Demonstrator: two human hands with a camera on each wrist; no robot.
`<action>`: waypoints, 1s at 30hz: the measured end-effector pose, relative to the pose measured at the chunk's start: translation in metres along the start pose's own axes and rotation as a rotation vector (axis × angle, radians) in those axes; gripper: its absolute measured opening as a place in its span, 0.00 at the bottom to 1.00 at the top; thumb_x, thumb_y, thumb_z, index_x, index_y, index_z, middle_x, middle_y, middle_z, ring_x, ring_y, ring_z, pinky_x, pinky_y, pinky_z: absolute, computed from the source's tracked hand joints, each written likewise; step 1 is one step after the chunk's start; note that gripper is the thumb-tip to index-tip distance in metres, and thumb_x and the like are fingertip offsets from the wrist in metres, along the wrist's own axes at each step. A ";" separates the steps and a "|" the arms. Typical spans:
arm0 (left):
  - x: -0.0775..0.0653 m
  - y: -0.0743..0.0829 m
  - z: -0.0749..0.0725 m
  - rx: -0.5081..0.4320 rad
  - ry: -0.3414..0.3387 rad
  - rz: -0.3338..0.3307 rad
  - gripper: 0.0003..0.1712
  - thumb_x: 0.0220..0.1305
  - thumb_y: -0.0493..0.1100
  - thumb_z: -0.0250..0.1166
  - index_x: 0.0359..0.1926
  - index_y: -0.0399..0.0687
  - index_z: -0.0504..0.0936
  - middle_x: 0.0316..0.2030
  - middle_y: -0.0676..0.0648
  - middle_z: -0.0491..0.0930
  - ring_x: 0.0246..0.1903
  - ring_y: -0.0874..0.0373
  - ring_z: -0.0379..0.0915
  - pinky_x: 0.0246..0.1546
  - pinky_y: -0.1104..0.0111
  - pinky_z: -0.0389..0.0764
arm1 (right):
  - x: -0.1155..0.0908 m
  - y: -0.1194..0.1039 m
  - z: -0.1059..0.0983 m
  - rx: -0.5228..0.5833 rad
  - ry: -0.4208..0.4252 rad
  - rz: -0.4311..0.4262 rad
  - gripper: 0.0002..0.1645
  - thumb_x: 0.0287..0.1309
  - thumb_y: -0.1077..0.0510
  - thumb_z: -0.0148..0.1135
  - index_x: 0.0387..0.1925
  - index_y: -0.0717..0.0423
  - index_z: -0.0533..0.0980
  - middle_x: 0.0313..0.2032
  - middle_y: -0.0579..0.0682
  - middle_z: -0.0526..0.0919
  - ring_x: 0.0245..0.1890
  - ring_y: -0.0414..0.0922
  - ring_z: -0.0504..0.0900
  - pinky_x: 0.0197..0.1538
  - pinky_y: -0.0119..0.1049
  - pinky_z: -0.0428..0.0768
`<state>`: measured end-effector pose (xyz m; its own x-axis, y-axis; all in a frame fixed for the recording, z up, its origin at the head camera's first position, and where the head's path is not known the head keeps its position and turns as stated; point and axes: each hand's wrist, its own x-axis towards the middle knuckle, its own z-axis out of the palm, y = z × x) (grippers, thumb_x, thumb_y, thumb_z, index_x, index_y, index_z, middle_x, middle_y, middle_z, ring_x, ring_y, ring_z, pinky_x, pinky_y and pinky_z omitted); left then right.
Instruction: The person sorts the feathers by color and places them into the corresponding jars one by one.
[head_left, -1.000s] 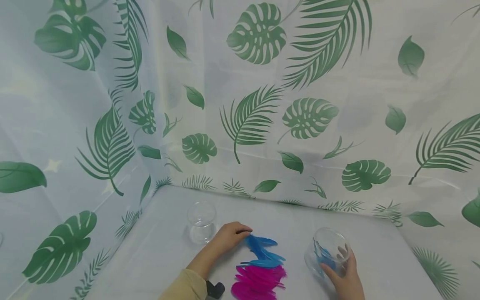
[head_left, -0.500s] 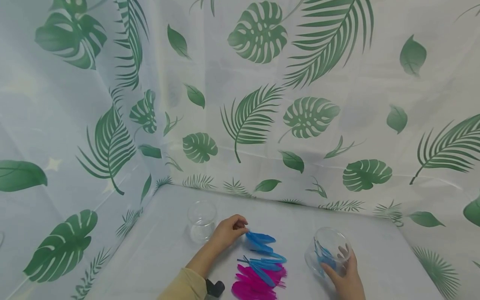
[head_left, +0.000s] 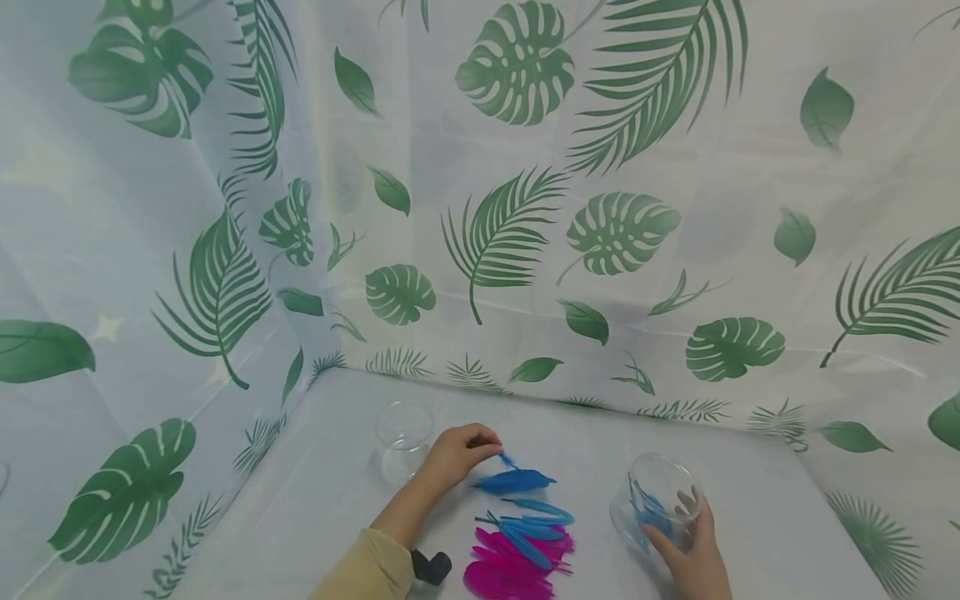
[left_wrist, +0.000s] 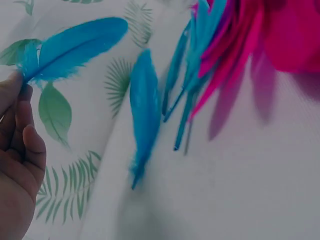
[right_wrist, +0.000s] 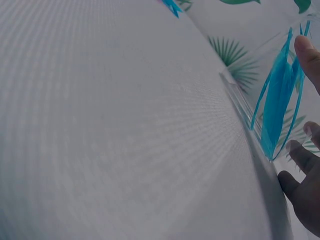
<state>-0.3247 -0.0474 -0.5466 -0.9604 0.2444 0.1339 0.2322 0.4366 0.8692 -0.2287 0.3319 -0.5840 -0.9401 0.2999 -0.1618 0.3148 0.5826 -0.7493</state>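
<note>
My left hand [head_left: 459, 457] pinches a blue feather [left_wrist: 82, 47] by its quill end, raised above the table. Just below it on the cloth lies another blue feather [head_left: 517, 481]. Nearer to me, several lighter blue feathers [head_left: 536, 527] partly cover a pile of magenta feathers [head_left: 510, 571]. On the right, my right hand [head_left: 692, 557] grips a clear glass cup [head_left: 660, 468], thumb on the near side and fingers around the far side. The cup is tilted, with blue feathers [right_wrist: 280, 95] inside.
A second clear glass cup [head_left: 405, 433] stands at the back left, close to my left forearm. A small black object [head_left: 431, 567] shows beside the left sleeve. Leaf-printed cloth [head_left: 510, 225] hangs behind and at the left of the white table [head_left: 300, 500].
My left hand has pulled one blue feather up from the blue group, and the others have spread apart, some over the magenta ones. My right hand and its cup stay put.
</note>
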 end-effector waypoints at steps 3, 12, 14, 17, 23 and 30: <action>0.003 0.008 -0.002 -0.030 0.021 0.003 0.07 0.61 0.60 0.67 0.38 0.69 0.84 0.35 0.63 0.83 0.38 0.65 0.77 0.40 0.70 0.80 | 0.001 0.001 0.000 -0.006 0.003 -0.004 0.79 0.47 0.26 0.67 0.75 0.42 0.19 0.78 0.63 0.40 0.72 0.72 0.48 0.68 0.72 0.52; 0.015 0.036 -0.007 -0.060 0.040 0.015 0.11 0.60 0.62 0.67 0.38 0.67 0.84 0.35 0.62 0.83 0.38 0.65 0.77 0.40 0.69 0.80 | 0.000 0.002 -0.002 0.002 -0.021 -0.010 0.80 0.46 0.25 0.67 0.75 0.43 0.19 0.78 0.63 0.39 0.72 0.73 0.47 0.69 0.71 0.51; 0.018 0.042 -0.008 -0.058 0.033 0.023 0.11 0.60 0.63 0.67 0.39 0.67 0.84 0.36 0.62 0.83 0.39 0.65 0.77 0.40 0.70 0.80 | 0.000 0.002 -0.002 0.000 -0.028 -0.014 0.80 0.47 0.25 0.67 0.75 0.43 0.18 0.78 0.63 0.39 0.72 0.73 0.47 0.69 0.71 0.51; 0.022 0.053 -0.009 -0.055 0.023 0.038 0.11 0.60 0.63 0.66 0.40 0.68 0.84 0.38 0.63 0.83 0.40 0.66 0.77 0.41 0.70 0.80 | 0.000 0.001 -0.003 -0.001 -0.034 -0.017 0.80 0.47 0.25 0.67 0.75 0.43 0.18 0.78 0.63 0.38 0.72 0.73 0.47 0.69 0.71 0.51; 0.030 0.074 -0.008 -0.069 0.001 0.076 0.09 0.62 0.62 0.65 0.40 0.70 0.84 0.38 0.63 0.82 0.39 0.65 0.77 0.40 0.69 0.80 | -0.002 0.000 -0.004 0.000 -0.037 -0.031 0.80 0.47 0.24 0.66 0.75 0.44 0.18 0.77 0.64 0.39 0.72 0.73 0.47 0.69 0.71 0.51; 0.040 0.097 0.003 -0.112 -0.042 0.127 0.10 0.61 0.62 0.66 0.40 0.71 0.84 0.38 0.63 0.83 0.39 0.66 0.77 0.39 0.70 0.80 | -0.002 0.000 -0.002 -0.003 -0.033 -0.013 0.80 0.47 0.24 0.66 0.75 0.43 0.18 0.78 0.63 0.38 0.72 0.73 0.47 0.69 0.71 0.51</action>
<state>-0.3406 0.0073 -0.4585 -0.9167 0.3281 0.2279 0.3302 0.3011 0.8946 -0.2267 0.3329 -0.5820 -0.9478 0.2677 -0.1730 0.3031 0.5888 -0.7493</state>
